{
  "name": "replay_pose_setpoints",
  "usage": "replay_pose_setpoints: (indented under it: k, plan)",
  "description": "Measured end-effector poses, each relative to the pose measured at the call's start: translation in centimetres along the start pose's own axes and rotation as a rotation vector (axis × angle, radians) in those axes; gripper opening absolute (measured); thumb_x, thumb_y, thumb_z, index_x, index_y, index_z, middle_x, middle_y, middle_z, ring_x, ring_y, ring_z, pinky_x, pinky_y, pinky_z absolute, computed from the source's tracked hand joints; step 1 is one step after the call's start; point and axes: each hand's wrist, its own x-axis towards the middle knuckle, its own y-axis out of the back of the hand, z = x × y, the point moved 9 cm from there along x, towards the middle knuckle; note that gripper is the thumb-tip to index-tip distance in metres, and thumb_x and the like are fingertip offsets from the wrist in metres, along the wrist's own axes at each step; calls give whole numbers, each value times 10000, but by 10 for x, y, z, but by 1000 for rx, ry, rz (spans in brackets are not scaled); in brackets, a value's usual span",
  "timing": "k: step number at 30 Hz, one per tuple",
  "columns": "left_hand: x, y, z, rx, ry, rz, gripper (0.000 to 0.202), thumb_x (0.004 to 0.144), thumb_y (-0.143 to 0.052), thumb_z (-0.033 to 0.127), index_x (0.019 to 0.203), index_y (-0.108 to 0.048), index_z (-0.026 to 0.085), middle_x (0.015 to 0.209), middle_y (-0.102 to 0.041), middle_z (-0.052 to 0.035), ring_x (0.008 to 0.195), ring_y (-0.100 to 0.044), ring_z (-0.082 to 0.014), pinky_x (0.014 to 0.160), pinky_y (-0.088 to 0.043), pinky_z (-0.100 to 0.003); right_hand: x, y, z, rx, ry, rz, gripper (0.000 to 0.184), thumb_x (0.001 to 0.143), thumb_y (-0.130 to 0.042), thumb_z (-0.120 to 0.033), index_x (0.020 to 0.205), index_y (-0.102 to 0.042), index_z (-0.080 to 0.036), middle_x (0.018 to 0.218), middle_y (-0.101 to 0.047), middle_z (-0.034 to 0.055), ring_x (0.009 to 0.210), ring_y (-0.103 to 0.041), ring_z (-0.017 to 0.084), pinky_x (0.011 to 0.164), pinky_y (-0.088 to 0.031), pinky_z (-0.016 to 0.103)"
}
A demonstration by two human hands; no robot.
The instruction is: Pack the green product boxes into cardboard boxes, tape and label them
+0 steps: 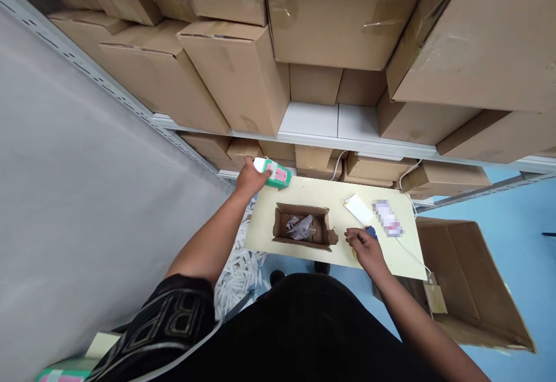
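While the left hand closes its grip on the left end of a green and pink box at the worktop's upper-left corner, long axis pointing right, the right hand curls over a blue object right of the open carton; whether its grip pinches it is unclear.

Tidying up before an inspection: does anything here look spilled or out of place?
Yes: white paper strips lie heaped on the floor by the table's left edge. The green box in the left hand juts past the table's far corner.
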Motion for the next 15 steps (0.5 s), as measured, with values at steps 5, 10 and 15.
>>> replay_pose_setpoints:
  k: [5, 10, 15]
  plan:
    - [-82, 32, 5, -599, -89, -170, 676, 747, -821, 503, 1252, -458, 238, 1101, -701, -52, 862, -709, -216, 680, -606, -332, -6, -36, -62, 197, 32, -15, 595, 883, -635, -619, 1349, -617, -249, 1343, -688, 98, 1137, -685, 299, 933, -574, 453]
    - [-167, -38, -5, -947, 12, -458, 649, 757, -809, 534, 1244, -513, 225, 1080, -707, -56, 789, -701, -209, 576, -598, -320, -17, -56, -82, 219, 62, 16, 496, 908, -587, -607, 1303, -608, -308, 1320, -697, 47, 1181, -657, 296, 960, -557, 416]
    - [-178, -77, -33, -708, 8, -372, 487, 903, -659, 530, 1266, -614, 209, 1128, -733, -87, 1016, -702, -274, 866, -584, -395, -18, -59, -52, 80, -19, 36, 481, 902, -562, -601, 1239, -652, -269, 1218, -736, 61, 1120, -668, 303, 938, -539, 399]
